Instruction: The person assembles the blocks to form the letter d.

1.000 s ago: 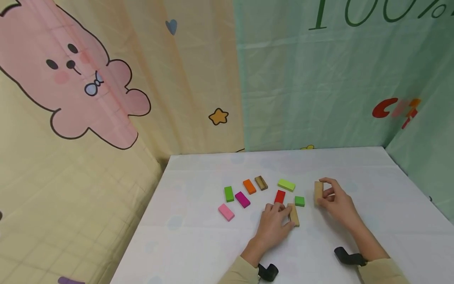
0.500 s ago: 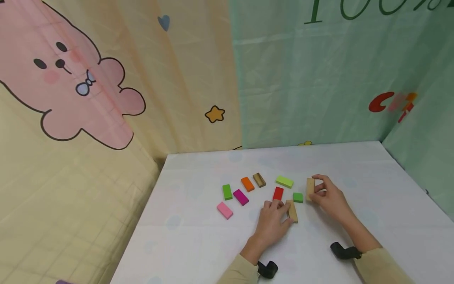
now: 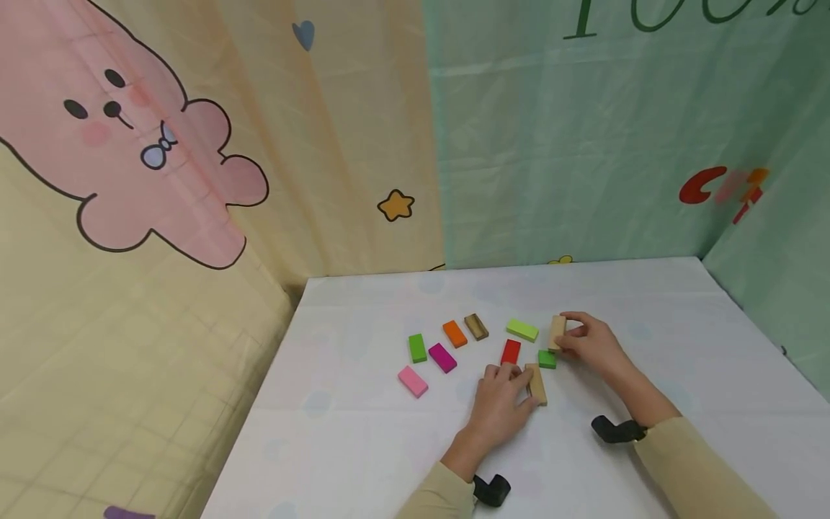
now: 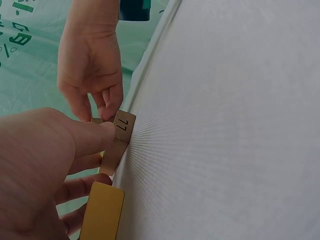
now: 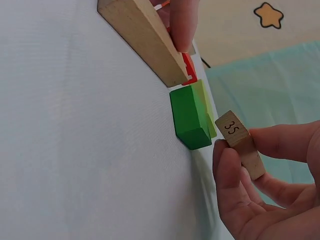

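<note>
My left hand (image 3: 498, 405) pinches a plain wooden block (image 3: 537, 386) between thumb and fingers; the block rests on the white table. In the left wrist view this block (image 4: 123, 129) bears the number 77 on its end. My right hand (image 3: 595, 349) holds a second wooden block (image 3: 557, 333) by thumb and fingertips, lifted off the table. Its end shows 35 on the block (image 5: 239, 141) in the right wrist view. Just below it lies a short green block (image 3: 547, 359). A red block (image 3: 511, 351) lies beside my left fingertips.
On the white table (image 3: 363, 447) lie a lime block (image 3: 522, 330), a hollow-looking wooden block (image 3: 476, 326), an orange block (image 3: 455, 334), a magenta block (image 3: 443, 357), another green block (image 3: 418, 347) and a pink block (image 3: 413, 382). A printed curtain (image 3: 551, 144) hangs behind.
My right hand has moved left with its wooden block, bringing it close to the short green block. My left hand has stayed on its block. The head view has shifted slightly.
</note>
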`<state>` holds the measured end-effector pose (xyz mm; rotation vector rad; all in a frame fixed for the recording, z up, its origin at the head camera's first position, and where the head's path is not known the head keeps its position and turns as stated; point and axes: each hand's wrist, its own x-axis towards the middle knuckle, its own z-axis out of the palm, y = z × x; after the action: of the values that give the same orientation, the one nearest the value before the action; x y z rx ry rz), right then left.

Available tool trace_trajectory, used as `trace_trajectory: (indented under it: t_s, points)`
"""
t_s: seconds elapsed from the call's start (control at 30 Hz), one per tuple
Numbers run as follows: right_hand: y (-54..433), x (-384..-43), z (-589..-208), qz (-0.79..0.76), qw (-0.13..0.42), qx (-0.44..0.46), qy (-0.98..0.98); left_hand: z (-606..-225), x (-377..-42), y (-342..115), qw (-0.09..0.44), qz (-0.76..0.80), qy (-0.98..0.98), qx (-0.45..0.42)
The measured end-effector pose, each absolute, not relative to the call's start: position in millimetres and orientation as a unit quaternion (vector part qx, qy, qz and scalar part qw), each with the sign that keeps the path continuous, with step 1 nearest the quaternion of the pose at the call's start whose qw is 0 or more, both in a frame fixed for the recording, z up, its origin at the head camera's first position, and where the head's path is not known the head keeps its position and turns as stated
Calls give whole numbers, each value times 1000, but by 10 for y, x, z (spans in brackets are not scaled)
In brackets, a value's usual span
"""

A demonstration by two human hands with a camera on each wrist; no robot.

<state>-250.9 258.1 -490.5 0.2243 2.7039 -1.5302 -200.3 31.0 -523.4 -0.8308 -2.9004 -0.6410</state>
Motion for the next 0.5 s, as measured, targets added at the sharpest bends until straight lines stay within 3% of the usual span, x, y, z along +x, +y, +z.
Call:
trace_trajectory:
  t_s: [0.5]
  points:
    - [2404,-2659,-4881,-497,77,97,859,-5237,-2003,310,41,-200,-940,-273]
